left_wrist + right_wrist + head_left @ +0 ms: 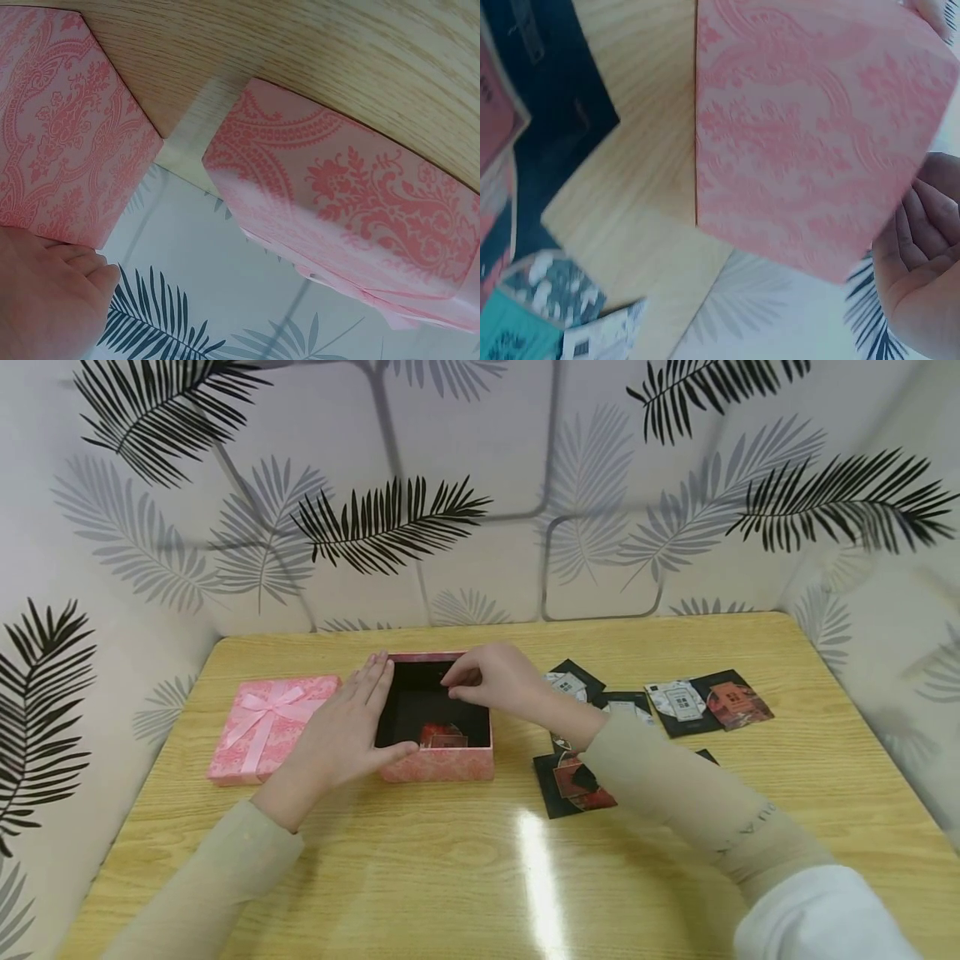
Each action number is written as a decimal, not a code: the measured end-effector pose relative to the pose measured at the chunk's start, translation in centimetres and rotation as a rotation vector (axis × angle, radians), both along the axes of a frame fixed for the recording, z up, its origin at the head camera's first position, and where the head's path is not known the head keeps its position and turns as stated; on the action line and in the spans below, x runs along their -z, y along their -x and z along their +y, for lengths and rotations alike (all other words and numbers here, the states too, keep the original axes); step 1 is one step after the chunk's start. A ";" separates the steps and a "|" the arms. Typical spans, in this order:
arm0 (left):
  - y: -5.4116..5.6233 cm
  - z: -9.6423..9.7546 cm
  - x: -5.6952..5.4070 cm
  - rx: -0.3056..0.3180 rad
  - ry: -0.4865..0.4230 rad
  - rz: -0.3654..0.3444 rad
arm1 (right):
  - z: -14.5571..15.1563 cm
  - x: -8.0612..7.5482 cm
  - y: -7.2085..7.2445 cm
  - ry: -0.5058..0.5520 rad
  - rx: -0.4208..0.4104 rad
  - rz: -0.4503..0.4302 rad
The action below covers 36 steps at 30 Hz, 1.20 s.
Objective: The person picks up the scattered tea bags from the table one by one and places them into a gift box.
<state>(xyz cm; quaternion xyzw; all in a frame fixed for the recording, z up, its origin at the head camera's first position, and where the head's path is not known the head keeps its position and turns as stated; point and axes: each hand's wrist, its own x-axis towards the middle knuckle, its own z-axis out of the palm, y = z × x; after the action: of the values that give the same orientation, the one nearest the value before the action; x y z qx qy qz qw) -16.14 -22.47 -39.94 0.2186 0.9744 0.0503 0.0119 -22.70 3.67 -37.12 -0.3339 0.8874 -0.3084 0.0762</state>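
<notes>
A pink patterned box (438, 766) with a black inside stands on the table. My left hand (341, 727) rests along its left rim, fingers straight and thumb stretched across the near left corner. Over the right part of the box is my right hand (491, 677), its bent fingertips and thumb close together against the dark inside. I cannot tell whether they pinch anything. A black packet with a red label (445, 737) shows in the box near the front wall. In the right wrist view the box's side (802, 135) partly hides the curled fingers (922, 225).
The pink lid with a ribbon bow (273, 727) lies left of the box. Several flat black packets, some with red labels (575, 785) and some with white (678, 702), are spread on the right of the wooden table (420, 860). A leaf-patterned wall covering (487, 560) borders the back.
</notes>
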 end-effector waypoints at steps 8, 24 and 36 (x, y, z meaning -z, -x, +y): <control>-0.1 0.0 -0.1 0.005 -0.004 0.008 | 3.0 -1.0 0.8 0.137 0.090 -0.079; -0.1 0.0 0.0 0.009 0.006 0.005 | 8.8 0.4 3.1 0.170 0.228 -0.084; 0.0 0.0 0.0 0.008 -0.002 0.004 | 12.5 2.4 4.3 0.130 0.335 -0.092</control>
<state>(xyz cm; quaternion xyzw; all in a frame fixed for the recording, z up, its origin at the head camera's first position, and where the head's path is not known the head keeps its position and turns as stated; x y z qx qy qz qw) -16.12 -22.48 -39.97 0.2228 0.9735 0.0507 0.0102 -27.04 16.20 -39.55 -0.1711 0.9045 -0.3884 0.0423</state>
